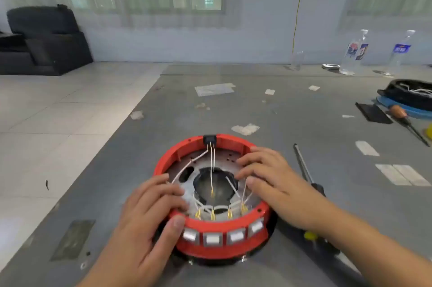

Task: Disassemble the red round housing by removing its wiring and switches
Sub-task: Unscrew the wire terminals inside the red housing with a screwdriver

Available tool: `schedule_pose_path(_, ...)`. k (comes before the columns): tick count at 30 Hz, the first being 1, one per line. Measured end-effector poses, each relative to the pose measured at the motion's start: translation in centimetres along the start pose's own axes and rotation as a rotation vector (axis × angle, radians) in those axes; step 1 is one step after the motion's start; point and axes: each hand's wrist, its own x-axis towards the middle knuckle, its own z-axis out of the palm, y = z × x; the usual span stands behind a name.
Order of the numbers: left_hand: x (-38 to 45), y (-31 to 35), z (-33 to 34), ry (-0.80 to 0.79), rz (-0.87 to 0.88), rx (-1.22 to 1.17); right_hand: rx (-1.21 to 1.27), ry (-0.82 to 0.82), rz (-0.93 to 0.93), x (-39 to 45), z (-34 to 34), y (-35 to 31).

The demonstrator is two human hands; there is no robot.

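Both hands are working at the red round housing point(211, 195), which is sitting on the grey table point(304, 123) close to the person. Left hand point(152, 214) is gripping the near-left rim, thumb pressed on the outer wall beside the 4 white switches point(223, 236), likely bracing the ring. Right hand point(266, 176) is reaching inside with fingers loosely extended toward the white wires point(211, 165), apparently to free them; whether it is pinching 1 cannot be told. A screwdriver point(308, 179) is lying just right, handy for later.
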Motion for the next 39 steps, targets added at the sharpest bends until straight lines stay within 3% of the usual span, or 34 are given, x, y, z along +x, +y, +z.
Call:
schedule_pose_path(2,0.0,0.5,0.1,-0.012,0.018,0.009,-0.045,0.030,-0.014,0.0,0.3,-0.1)
schedule_pose_path(8,0.0,1.1,0.1,0.000,0.047,0.049,-0.126,-0.082,0.075,0.1,-0.5,-1.7)
schedule_pose_path(16,-0.2,1.2,-0.1,-0.008,-0.021,0.073,-0.159,0.013,0.219,-0.8,0.0,-3.2)
schedule_pose_path(20,-0.2,1.7,-0.2,-0.012,-0.081,0.033,-0.040,0.000,0.213,-1.0,0.2,-3.0)
schedule_pose_path(27,2.1,1.5,-1.1,-0.022,-0.170,0.028,-0.168,-0.043,0.135,-0.3,0.3,-0.6)
schedule_pose_path(33,6.7,2.7,-1.2,-0.244,-0.198,0.136,-0.036,-0.032,0.076,-0.6,-0.5,-0.6)
schedule_pose_path(36,6.8,2.7,-0.7,-0.265,-0.235,0.168,0.017,0.173,0.154,-0.7,-2.8,0.8)
schedule_pose_path(39,6.7,2.7,-0.8,-0.279,-0.248,0.168,-0.189,0.321,0.399,-1.2,-5.4,3.4)
